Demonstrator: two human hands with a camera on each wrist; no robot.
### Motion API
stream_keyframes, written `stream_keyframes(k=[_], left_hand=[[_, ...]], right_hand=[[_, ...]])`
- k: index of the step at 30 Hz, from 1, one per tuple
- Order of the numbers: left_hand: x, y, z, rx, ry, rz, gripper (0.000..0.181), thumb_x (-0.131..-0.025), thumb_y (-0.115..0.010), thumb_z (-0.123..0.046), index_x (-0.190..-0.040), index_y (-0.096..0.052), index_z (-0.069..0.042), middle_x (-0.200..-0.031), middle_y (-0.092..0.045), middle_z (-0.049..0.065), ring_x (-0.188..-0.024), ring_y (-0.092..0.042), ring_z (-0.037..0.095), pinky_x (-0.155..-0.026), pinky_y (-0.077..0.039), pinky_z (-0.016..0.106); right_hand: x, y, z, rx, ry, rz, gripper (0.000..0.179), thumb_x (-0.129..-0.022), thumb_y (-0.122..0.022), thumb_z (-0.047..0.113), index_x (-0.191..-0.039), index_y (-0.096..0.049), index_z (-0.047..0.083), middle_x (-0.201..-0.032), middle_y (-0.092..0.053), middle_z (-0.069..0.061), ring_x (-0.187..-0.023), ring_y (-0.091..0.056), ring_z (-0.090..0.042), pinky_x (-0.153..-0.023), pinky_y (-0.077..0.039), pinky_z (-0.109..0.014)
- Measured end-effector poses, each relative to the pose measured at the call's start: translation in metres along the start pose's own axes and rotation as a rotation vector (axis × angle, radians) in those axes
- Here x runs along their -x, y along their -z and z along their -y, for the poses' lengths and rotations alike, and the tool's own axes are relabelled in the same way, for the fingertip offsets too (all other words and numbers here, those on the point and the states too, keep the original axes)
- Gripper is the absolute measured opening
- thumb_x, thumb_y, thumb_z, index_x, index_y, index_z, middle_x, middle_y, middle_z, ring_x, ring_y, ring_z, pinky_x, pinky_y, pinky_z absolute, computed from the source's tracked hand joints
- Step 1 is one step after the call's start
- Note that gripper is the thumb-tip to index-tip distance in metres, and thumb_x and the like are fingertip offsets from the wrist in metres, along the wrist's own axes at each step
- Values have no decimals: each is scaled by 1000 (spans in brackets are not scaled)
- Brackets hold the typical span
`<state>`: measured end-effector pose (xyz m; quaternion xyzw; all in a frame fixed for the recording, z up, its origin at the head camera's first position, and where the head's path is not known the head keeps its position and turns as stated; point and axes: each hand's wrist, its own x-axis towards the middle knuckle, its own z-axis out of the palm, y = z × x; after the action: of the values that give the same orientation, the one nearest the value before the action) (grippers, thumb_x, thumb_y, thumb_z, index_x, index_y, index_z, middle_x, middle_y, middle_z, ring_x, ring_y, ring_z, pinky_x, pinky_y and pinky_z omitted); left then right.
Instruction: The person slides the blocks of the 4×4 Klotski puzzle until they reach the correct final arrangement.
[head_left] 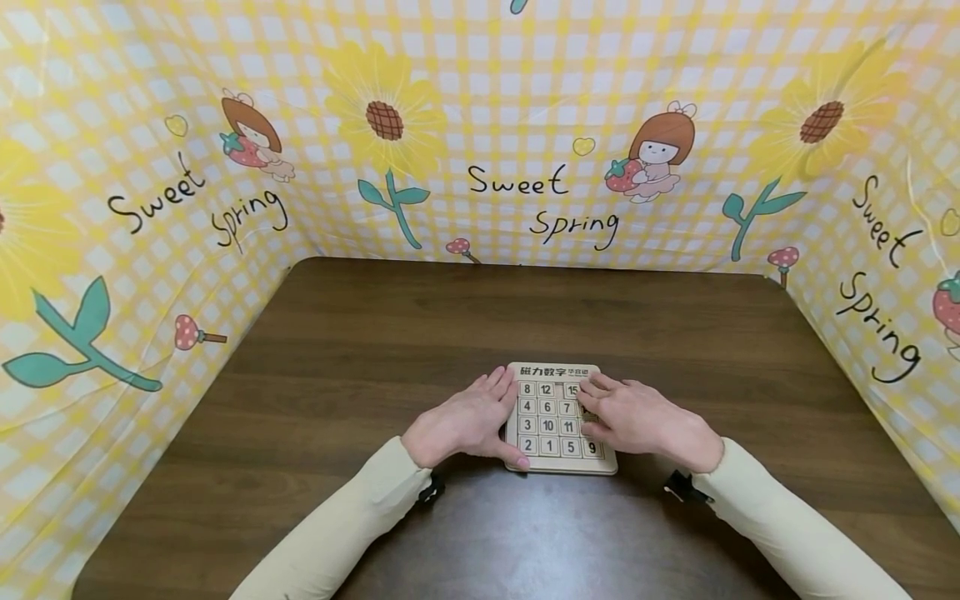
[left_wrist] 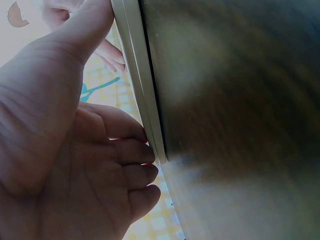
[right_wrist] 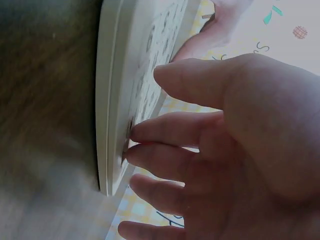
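The number puzzle board lies flat on the table, just below the centre of the head frame, its long axis running top to bottom, its printed title strip toward the top. The left hand, fingers relaxed, rests along its left edge; the right hand, fingers extended, touches its right-side tiles, both ungrasping.
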<state>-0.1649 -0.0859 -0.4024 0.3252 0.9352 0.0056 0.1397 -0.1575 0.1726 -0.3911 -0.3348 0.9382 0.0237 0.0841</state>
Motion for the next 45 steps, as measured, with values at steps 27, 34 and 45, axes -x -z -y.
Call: stream_keyframes(k=[27,34,45], left_hand=[[-1,0,2,10,7,17,120,-74,-62,-78,-155,-21,0,-164,-9,20,-154,-10,31,-126,-16,40],[-2,-2,2,23,4,18,119,-74,-62,-78,-155,-22,0,-164,-10,20,-154,-10,30,-126,-16,41],[-3,-2,3,25,5,22,120,-74,-62,-78,-155,-21,1,-164,-8,21,-154,-9,31,-126,-15,41]], right_hand=[[-1,10,3,-86,39,-12,59,-97,-59,37,-145,-47,5,-150,-47,-16,-142,-41,-35,-108,-43,-53],[-9,8,11,-92,87,-21,60,-97,-59,38,-147,-45,6,-151,-46,-14,-143,-40,-32,-109,-42,-52],[-21,0,16,-71,131,-25,60,-98,-56,37,-146,-45,3,-153,-43,-16,-144,-36,-36,-112,-38,-55]])
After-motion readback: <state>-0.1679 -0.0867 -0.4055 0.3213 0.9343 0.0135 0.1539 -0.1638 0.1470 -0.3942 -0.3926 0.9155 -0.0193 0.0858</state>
